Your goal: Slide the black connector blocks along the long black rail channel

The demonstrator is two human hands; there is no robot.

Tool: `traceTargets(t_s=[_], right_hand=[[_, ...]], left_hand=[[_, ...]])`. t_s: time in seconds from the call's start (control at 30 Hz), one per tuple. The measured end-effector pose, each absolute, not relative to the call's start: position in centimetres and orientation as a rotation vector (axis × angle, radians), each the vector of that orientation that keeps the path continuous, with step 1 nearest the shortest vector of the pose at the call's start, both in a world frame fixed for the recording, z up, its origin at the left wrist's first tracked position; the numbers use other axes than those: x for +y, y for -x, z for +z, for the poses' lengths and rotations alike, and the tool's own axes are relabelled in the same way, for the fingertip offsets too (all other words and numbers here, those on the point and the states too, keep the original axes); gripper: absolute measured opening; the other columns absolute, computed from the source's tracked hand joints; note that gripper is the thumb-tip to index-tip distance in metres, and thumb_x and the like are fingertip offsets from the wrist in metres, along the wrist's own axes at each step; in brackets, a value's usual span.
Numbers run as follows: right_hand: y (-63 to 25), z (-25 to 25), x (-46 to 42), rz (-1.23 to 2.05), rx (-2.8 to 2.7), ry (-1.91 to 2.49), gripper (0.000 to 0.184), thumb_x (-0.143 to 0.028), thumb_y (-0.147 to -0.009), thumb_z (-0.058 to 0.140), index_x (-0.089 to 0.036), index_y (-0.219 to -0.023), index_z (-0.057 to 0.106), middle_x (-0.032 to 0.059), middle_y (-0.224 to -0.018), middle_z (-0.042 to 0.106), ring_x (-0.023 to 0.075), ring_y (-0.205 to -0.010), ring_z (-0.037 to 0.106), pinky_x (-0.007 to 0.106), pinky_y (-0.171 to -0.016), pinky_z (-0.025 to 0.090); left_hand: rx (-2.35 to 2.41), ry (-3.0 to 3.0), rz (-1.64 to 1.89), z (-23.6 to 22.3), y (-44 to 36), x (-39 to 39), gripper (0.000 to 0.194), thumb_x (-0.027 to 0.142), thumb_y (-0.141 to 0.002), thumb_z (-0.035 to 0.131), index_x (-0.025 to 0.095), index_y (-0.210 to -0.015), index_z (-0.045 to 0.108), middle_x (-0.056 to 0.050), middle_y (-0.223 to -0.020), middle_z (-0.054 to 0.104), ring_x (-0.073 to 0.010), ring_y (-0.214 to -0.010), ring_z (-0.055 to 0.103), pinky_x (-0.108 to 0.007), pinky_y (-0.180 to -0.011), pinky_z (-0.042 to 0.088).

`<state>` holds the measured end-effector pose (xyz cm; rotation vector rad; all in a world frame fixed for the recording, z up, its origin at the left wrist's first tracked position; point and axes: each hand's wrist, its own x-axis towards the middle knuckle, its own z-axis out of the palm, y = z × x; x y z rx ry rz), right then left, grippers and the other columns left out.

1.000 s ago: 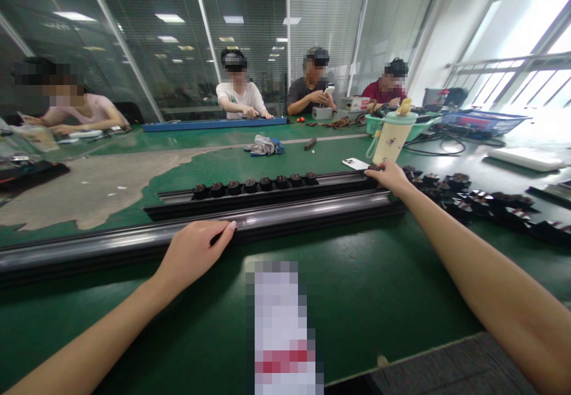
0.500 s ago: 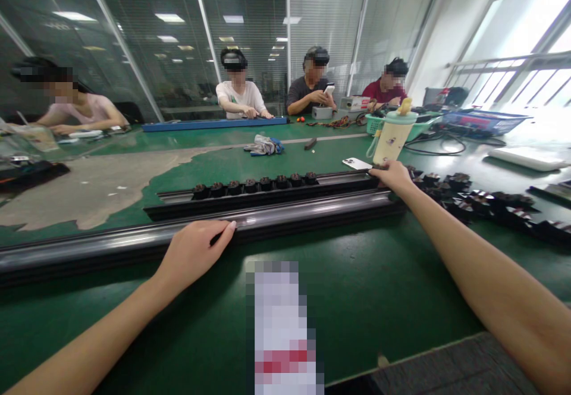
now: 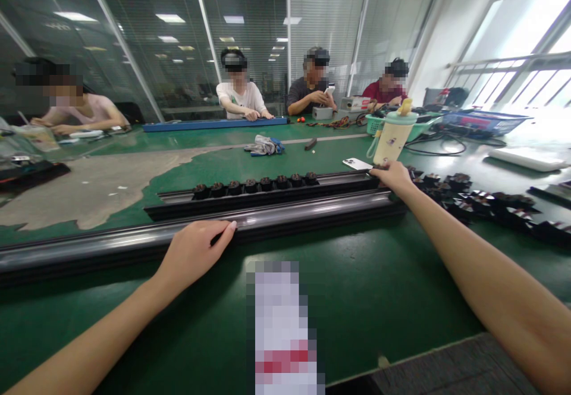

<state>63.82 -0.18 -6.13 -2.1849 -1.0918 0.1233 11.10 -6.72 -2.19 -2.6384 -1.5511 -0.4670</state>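
Across my feed the green table fills the lower half, broadest at six o'clock. Over it I see the near rail, a long dark bar with a glossy top, running from just below nine o'clock, where it leaves view, to three. I judge it lies crosswise so that both arms can reach along it. Just beyond, roughly parallel, sits the shorter rear rail, its channel facing up, probably so things can sit in it. At three o'clock lies a pile of dark parts, seemingly kept close for easy reach.

The bottle stands between two and three, behind the rails.

At eight I have the left hand, curled over the near rail with thumb towards forefinger, perhaps to steady it; I cannot tell whether it truly grips. At three the right hand touches the far end of the rear rail; its fingertips are partly hidden, so I cannot tell what they pinch, if anything.

The phone lies flat just beyond that hand. Smallest, eight black pieces sit spaced along the rear rail from nine towards centre, apparently held in line by its channel.
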Motion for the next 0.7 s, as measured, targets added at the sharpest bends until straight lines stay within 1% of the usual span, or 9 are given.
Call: traceTargets(t_s=[0.2,0.4,0.57,0.7], right_hand=[[-63.91,-6.18,-0.07,0.118,-1.086,2.190,0.031,-0.045,-0.074,0.071,-0.017,-0.083,0.065,0.0077,-0.069,0.061,0.0255,-0.080,0.063,0.039,-0.084,0.052],[-63.75,-6.06,-0.17,0.111,-1.081,2.205,0.030,-0.045,-0.075,0.070,-0.017,-0.083,0.066,0.0081,-0.071,0.061,0.0259,-0.082,0.063,0.040,-0.086,0.051],[-63.67,-6.01,-0.25,0.133,-1.065,2.194,0.031,-0.045,-0.074,0.070,-0.016,-0.085,0.067,0.0082,-0.069,0.060,0.0270,-0.082,0.064,0.041,-0.086,0.052],[-63.63,-5.97,-0.27,0.146,-1.068,2.191,0.030,-0.044,-0.075,0.070,-0.015,-0.084,0.067,0.0091,-0.070,0.061,0.0269,-0.082,0.064,0.042,-0.086,0.052]], left_hand=[[-1.558,2.639,-0.459,-2.11,-11.14,-6.85,0.067,0.060,-0.100,0.023,0.022,-0.096,0.078,-0.010,-0.112,0.078,-0.0323,-0.106,0.071,-0.042,-0.092,0.052],[-1.552,2.633,-0.481,-2.17,-11.04,-6.84,0.065,0.060,-0.100,0.026,0.023,-0.100,0.079,-0.009,-0.114,0.078,-0.0317,-0.107,0.071,-0.042,-0.096,0.052],[-1.535,2.631,-0.479,-2.23,-11.00,-6.76,0.067,0.061,-0.101,0.024,0.022,-0.097,0.079,-0.009,-0.113,0.078,-0.0319,-0.107,0.071,-0.042,-0.093,0.052],[-1.512,2.631,-0.489,-2.34,-10.95,-6.70,0.067,0.061,-0.102,0.024,0.022,-0.098,0.079,-0.009,-0.113,0.078,-0.0320,-0.107,0.071,-0.041,-0.092,0.053]])
